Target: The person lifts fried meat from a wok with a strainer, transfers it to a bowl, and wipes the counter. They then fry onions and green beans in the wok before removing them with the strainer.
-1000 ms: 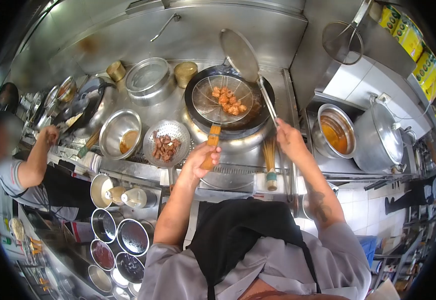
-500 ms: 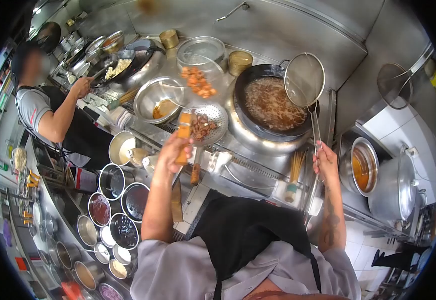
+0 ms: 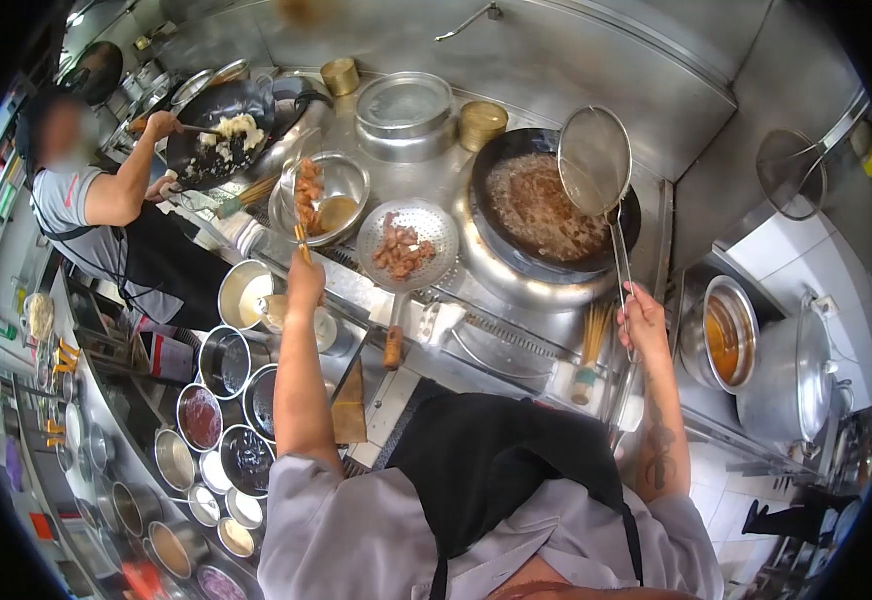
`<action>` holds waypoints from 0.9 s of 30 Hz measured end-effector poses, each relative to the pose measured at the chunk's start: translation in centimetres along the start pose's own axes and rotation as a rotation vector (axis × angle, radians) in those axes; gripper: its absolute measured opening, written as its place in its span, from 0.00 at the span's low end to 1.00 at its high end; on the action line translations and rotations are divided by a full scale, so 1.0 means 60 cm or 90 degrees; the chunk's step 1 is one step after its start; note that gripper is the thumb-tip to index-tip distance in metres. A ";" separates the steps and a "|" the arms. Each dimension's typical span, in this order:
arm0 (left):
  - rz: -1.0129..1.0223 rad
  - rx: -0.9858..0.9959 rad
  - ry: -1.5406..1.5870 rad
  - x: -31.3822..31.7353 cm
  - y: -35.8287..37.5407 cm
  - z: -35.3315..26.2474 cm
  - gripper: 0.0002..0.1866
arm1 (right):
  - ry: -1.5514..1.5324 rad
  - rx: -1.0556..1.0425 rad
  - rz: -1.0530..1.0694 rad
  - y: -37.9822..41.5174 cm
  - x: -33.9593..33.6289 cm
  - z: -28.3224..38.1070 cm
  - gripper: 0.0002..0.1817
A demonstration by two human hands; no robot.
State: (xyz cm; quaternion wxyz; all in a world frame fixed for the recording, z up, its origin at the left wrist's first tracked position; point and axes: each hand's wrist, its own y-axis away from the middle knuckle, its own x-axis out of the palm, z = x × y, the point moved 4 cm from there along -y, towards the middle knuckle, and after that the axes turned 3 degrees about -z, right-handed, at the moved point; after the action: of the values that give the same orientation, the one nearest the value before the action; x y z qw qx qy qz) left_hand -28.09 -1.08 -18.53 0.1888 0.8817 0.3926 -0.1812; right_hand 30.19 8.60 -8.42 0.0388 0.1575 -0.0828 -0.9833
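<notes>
My left hand is closed around the wooden handle of a skimmer. Its head is tilted over the steel bowl, and its rim is hard to make out. Browned fried pieces are at the head, above the bowl's left side; brown liquid lies in the bowl. My right hand grips the long metal handle of a fine mesh strainer, held above the right side of a wok of bubbling brown oil. A perforated ladle with browned pieces rests between bowl and wok.
On the left, a co-worker tilts another wok of pale food. Several sauce pots stand at lower left. A pan of orange liquid and a large lidded pot are at right. A bamboo brush stands at the front edge.
My left hand has swung left with the skimmer, bringing the fried pieces from above the perforated ladle to the bowl. The strainer has shifted slightly left. The co-worker's wok is now raised and tilted.
</notes>
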 end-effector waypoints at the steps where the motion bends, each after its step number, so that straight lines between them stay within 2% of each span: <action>1: -0.097 0.132 -0.136 0.004 -0.022 0.024 0.18 | 0.000 0.002 -0.002 0.001 -0.002 0.000 0.20; 2: -0.195 0.265 -0.271 0.002 -0.012 0.008 0.20 | 0.029 -0.008 -0.010 0.003 -0.003 0.002 0.20; 3: -0.192 0.265 -0.272 0.003 -0.007 0.007 0.20 | 0.058 -0.018 -0.017 0.004 -0.005 0.003 0.20; 5: -0.162 0.184 -0.282 0.003 0.009 -0.001 0.23 | 0.069 -0.041 -0.026 -0.004 -0.015 -0.019 0.20; 8: -0.177 0.169 -0.297 -0.004 0.032 -0.026 0.23 | 0.083 -0.083 -0.043 -0.010 -0.021 -0.046 0.20; 9: -0.170 0.177 -0.298 -0.003 0.031 -0.021 0.23 | 0.087 -0.104 -0.052 -0.008 -0.026 -0.046 0.19; 10: -0.199 0.237 -0.294 -0.009 0.029 -0.018 0.22 | 0.085 -0.098 -0.065 -0.003 -0.033 -0.047 0.19; 12: -0.215 0.311 -0.286 -0.002 0.054 -0.055 0.22 | -0.010 -0.039 -0.039 0.009 -0.032 -0.033 0.19; 14: -0.025 0.072 0.004 -0.005 0.097 -0.097 0.20 | -0.057 -0.012 -0.054 0.016 -0.038 -0.027 0.19; 15: 0.023 0.056 0.129 0.003 0.121 -0.118 0.17 | -0.143 0.023 -0.045 0.013 -0.041 -0.038 0.19; 16: 0.034 0.062 0.126 0.009 0.126 -0.126 0.17 | -0.229 0.055 -0.035 0.011 -0.044 -0.045 0.19; 18: 0.186 -0.019 0.350 0.033 0.140 -0.135 0.15 | -0.276 0.072 -0.052 0.014 -0.054 -0.046 0.18; 19: 0.252 -0.044 0.427 0.046 0.153 -0.142 0.14 | -0.363 0.086 -0.033 0.017 -0.058 -0.047 0.17; 21: 0.314 -0.048 0.460 0.071 0.183 -0.162 0.13 | -0.508 0.113 -0.004 0.028 -0.069 -0.045 0.14; 24: 0.446 -0.058 0.516 0.127 0.233 -0.187 0.13 | -0.618 0.111 -0.016 0.048 -0.105 -0.076 0.14; 27: 0.544 -0.100 0.538 0.192 0.280 -0.204 0.13 | -0.632 0.083 -0.057 0.100 -0.161 -0.114 0.13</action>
State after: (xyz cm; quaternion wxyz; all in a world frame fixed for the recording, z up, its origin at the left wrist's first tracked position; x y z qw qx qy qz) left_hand -6.01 1.49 -10.14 0.1371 0.9403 0.0566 0.3065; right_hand 41.78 2.66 -10.85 -0.0575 -0.3239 -0.1457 -0.9330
